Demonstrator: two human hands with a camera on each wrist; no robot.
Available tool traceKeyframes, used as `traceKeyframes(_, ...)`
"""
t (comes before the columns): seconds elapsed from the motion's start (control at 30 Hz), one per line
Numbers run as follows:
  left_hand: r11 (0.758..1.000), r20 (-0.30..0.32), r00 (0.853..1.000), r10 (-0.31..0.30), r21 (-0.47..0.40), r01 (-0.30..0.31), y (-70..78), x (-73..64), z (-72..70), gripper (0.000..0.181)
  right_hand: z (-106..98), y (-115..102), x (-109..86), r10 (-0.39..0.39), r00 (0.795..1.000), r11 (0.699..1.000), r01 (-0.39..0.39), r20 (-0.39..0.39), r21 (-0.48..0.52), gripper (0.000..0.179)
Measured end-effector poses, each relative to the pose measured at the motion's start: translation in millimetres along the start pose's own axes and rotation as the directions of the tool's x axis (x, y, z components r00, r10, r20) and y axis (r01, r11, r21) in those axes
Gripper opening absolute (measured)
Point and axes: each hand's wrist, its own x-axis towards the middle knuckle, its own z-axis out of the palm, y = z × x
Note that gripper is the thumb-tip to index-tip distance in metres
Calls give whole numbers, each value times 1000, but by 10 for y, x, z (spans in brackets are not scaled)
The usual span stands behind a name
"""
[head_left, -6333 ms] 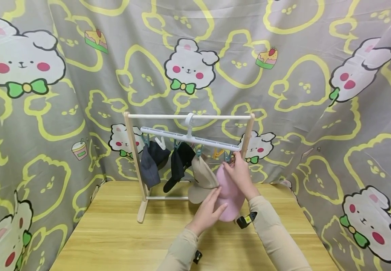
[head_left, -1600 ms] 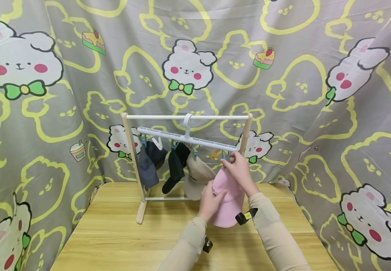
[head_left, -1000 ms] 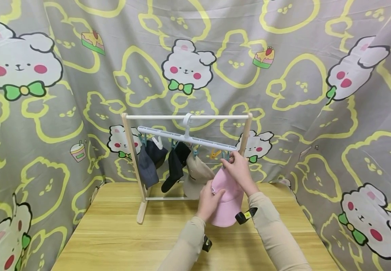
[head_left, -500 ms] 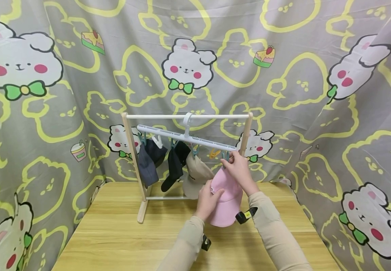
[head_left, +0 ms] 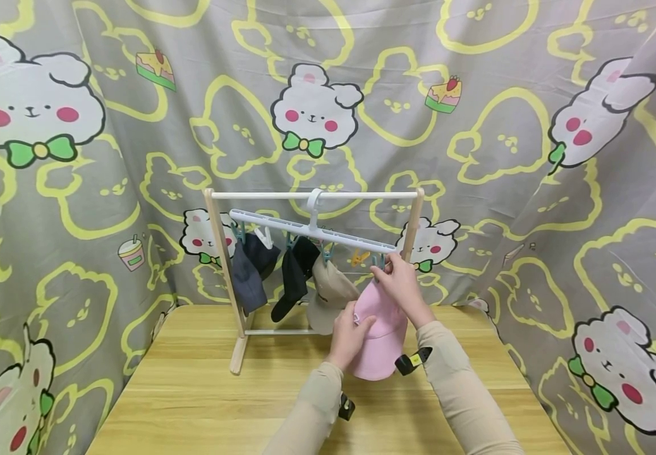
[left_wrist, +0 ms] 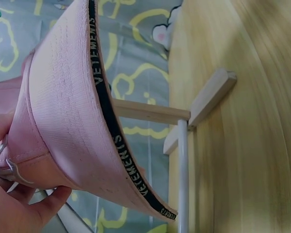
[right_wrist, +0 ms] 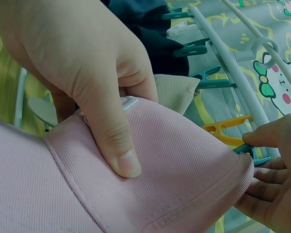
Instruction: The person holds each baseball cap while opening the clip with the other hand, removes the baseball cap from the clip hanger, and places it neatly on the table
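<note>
Pink cap (head_left: pixel 382 328): left hand (head_left: pixel 349 335) holding it, right hand (head_left: pixel 402 284) pinching its top at teal clip (head_left: pixel 379 261); three caps hung, clipping unfinished.

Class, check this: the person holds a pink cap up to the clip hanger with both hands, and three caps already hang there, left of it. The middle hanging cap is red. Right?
Not quite. The middle hanging cap is black, as the head view shows.

Beige ribbed sleeves (head_left: pixel 459 392), black wrist-worn cameras (head_left: pixel 411 364)
</note>
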Motion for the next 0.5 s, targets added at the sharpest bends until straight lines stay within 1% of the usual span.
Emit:
traceKeyframes(0.13, 1000, 6, 1000, -3, -6, 3, 11, 0, -5, 38, -5, -6, -3, 2, 1000, 1000, -2, 7, 0, 29)
traceKeyframes(0.33, 1000, 3, 1000, 19, -13, -19, 33, -7, -18, 38, -10, 11, 0, 1, 1000, 1000, -1, 14, 10, 30)
traceKeyframes(0.5, 999, -1, 1000, 31, -19, -31, 42, -11, -26, 37, -13, 7, 6, -3, 1000, 1000, 3, 16, 13, 26)
